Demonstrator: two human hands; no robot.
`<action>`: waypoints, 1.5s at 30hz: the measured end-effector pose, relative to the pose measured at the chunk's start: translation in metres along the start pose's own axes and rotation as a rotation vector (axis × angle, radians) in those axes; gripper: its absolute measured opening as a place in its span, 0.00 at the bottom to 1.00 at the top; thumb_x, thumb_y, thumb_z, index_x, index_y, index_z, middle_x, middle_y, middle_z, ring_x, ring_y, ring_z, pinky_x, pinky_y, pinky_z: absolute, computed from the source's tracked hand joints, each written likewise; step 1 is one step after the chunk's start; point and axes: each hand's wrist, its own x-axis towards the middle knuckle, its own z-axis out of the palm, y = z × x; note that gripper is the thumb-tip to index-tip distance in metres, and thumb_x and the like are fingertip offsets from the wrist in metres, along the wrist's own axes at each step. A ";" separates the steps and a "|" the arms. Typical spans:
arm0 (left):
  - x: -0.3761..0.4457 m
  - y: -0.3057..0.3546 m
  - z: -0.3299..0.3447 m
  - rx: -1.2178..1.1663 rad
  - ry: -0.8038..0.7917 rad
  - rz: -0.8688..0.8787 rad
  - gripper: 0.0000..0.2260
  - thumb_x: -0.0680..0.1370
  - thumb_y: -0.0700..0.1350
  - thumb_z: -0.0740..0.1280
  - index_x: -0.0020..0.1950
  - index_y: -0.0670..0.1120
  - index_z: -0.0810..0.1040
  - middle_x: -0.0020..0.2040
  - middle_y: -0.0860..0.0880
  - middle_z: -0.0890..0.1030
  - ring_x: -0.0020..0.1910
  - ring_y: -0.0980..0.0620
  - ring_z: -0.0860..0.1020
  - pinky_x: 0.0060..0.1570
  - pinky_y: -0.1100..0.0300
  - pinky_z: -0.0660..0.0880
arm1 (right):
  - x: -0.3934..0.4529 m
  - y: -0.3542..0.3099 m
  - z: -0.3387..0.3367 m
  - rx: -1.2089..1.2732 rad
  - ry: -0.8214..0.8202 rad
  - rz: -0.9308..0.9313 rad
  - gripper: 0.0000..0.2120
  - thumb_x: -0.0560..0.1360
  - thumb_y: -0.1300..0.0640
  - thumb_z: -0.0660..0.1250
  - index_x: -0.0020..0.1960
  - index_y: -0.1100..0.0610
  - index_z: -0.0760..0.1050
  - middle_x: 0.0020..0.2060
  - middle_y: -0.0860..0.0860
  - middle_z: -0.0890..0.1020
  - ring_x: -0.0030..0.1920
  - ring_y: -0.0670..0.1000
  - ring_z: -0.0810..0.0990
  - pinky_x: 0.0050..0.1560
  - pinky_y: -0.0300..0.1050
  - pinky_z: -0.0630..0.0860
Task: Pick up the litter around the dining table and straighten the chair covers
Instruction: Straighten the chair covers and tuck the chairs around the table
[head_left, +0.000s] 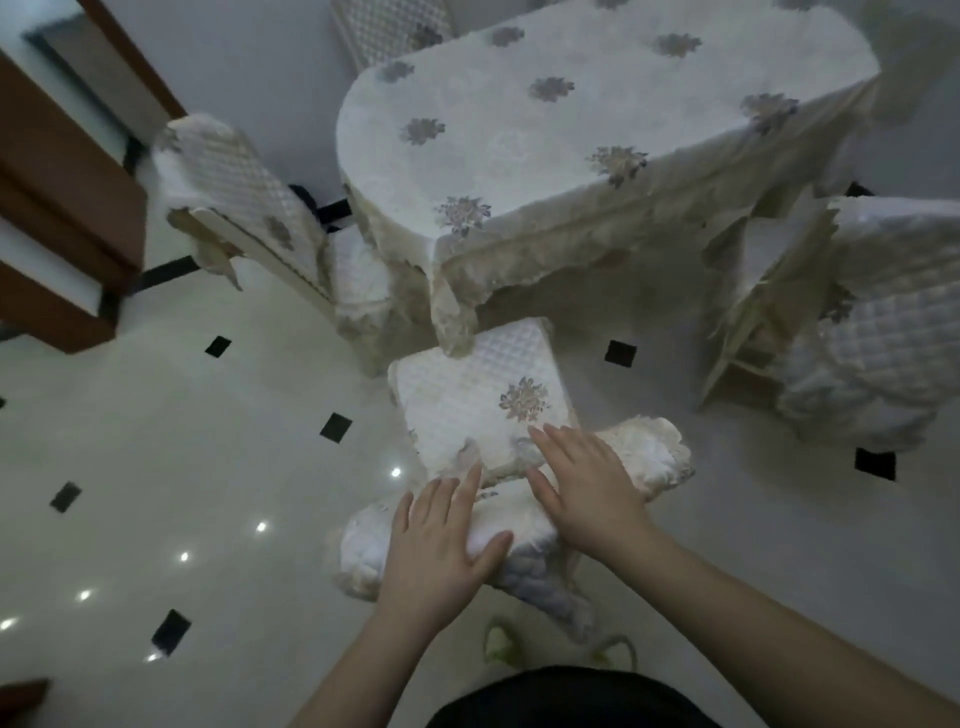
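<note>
Fingers straight, left hand and right hand press flat on the near chair cover, tiled floor below, dining table beyond.

Quilted cloth chair cover, lace-edged cloth tablecloth, glossy tiled floor.

One head-worn view — steeply down, close over the chair back, dining table beyond.
</note>
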 end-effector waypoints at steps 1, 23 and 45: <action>-0.007 -0.003 0.002 -0.019 0.008 -0.028 0.35 0.75 0.72 0.47 0.77 0.55 0.59 0.67 0.52 0.73 0.67 0.49 0.69 0.67 0.45 0.62 | -0.002 0.002 0.003 -0.010 0.027 0.016 0.26 0.78 0.42 0.49 0.68 0.53 0.72 0.64 0.51 0.77 0.65 0.52 0.73 0.68 0.47 0.61; 0.001 -0.039 0.023 0.052 0.157 0.227 0.19 0.60 0.51 0.76 0.48 0.50 0.79 0.36 0.51 0.80 0.32 0.47 0.79 0.34 0.58 0.71 | -0.016 0.035 -0.015 -0.202 -0.202 -0.162 0.42 0.62 0.21 0.54 0.66 0.46 0.72 0.59 0.45 0.78 0.62 0.51 0.73 0.69 0.56 0.57; -0.007 -0.074 0.008 0.014 0.005 0.075 0.11 0.62 0.42 0.72 0.43 0.48 0.80 0.35 0.51 0.81 0.32 0.47 0.79 0.30 0.59 0.73 | 0.012 0.096 -0.016 -0.321 -0.185 -0.322 0.25 0.58 0.53 0.78 0.54 0.48 0.77 0.48 0.45 0.82 0.52 0.51 0.80 0.64 0.54 0.68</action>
